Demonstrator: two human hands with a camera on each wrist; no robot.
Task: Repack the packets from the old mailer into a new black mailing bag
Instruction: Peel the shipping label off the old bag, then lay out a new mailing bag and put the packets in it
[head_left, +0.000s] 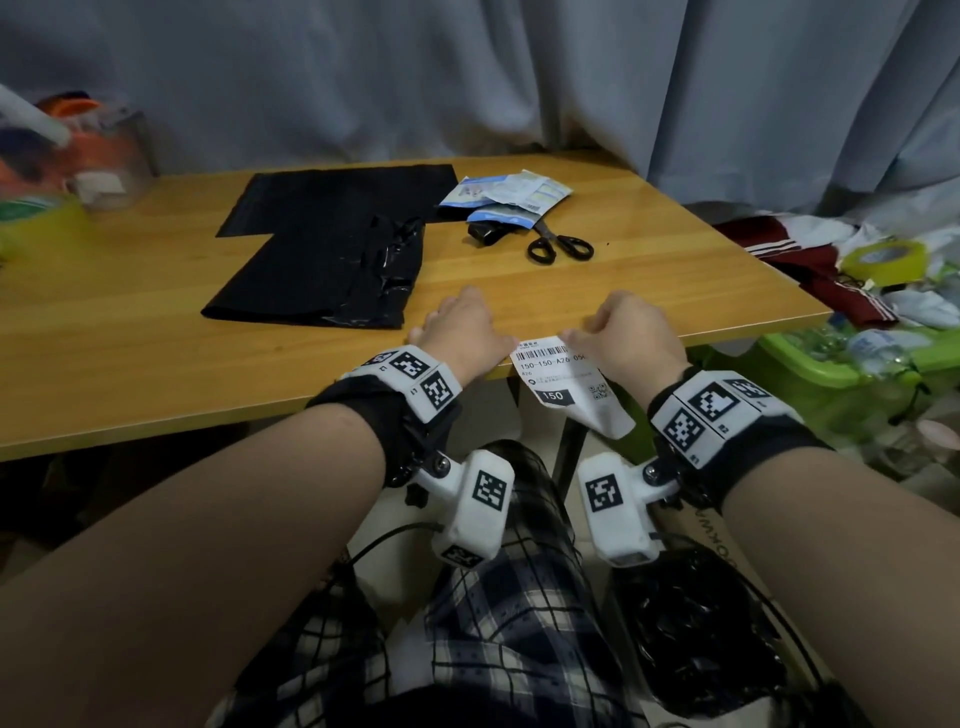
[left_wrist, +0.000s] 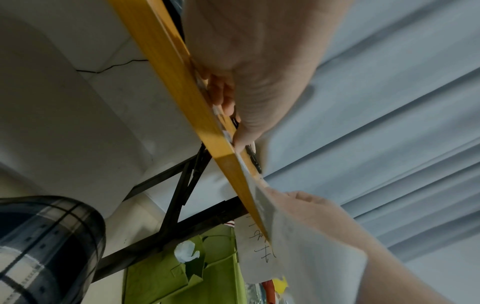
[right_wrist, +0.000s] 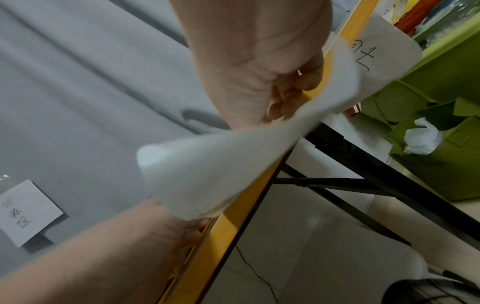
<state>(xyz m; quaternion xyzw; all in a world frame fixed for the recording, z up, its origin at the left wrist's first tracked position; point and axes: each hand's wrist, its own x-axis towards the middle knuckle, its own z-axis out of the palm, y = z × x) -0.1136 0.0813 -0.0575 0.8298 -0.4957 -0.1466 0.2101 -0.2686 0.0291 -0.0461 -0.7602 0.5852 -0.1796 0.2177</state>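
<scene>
My two hands meet at the front edge of the wooden table (head_left: 156, 338). A white shipping label (head_left: 566, 379) with a barcode hangs over that edge between them. My right hand (head_left: 623, 330) pinches its top right part with curled fingers, and the sheet (right_wrist: 221, 164) bends below the right hand (right_wrist: 259, 61). Palm down on the table lies my left hand (head_left: 457, 330), its thumb touching the label's left corner. A flat black mailing bag (head_left: 332, 208) lies further back, with a crumpled, shiny black mailer (head_left: 332, 280) in front of it. Blue-and-white packets (head_left: 506, 195) are heaped at the back right.
Black scissors (head_left: 558, 244) lie just in front of the packets. A handwritten paper note (right_wrist: 384, 57) hangs from the table edge to the right. A green bin (head_left: 857, 374) and a yellow tape roll (head_left: 885, 260) sit at the right, a clear container (head_left: 114, 156) at the back left.
</scene>
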